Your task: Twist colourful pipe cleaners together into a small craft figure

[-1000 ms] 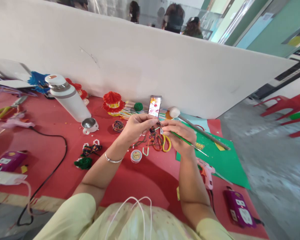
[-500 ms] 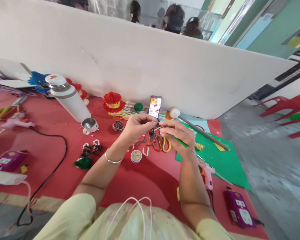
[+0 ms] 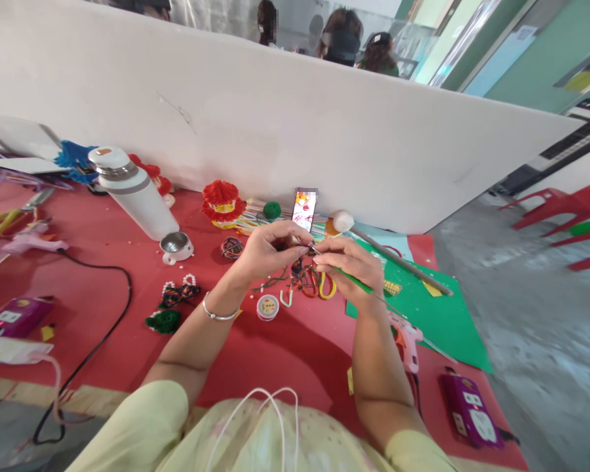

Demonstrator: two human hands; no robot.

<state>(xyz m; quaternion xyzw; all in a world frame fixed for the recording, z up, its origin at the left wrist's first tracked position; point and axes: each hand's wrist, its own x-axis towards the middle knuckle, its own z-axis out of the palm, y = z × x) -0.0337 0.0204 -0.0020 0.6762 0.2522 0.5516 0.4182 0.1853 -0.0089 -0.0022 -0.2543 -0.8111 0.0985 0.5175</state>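
Observation:
My right hand [image 3: 354,265] is closed around a crochet hook [image 3: 356,280] with a green handle, its thin metal end pointing at my left fingertips. Dark multicoloured yarn [image 3: 299,274] hangs below my left hand [image 3: 270,248], which pinches a small bit of it between thumb and finger. The stitches at the hook's tip are too small to make out. Under the hands lie yellow-and-red-handled scissors [image 3: 327,286]. A round clear-sided tub [image 3: 267,307] sits nearer to me, and a yarn ball [image 3: 233,248] lies left of my left hand.
A lit phone [image 3: 303,208] leans behind the hands. To the left stand a white flask [image 3: 137,196] and a metal-lined cup [image 3: 177,246]. A pink glue gun [image 3: 407,341] lies on the right, by a green sheet [image 3: 442,328] and a purple box [image 3: 472,413]. A white partition [image 3: 275,124] closes the back.
My left hand has shifted slightly left and tilted at the wrist. The hook's tip remains at the left fingertips, and both hands keep their hold.

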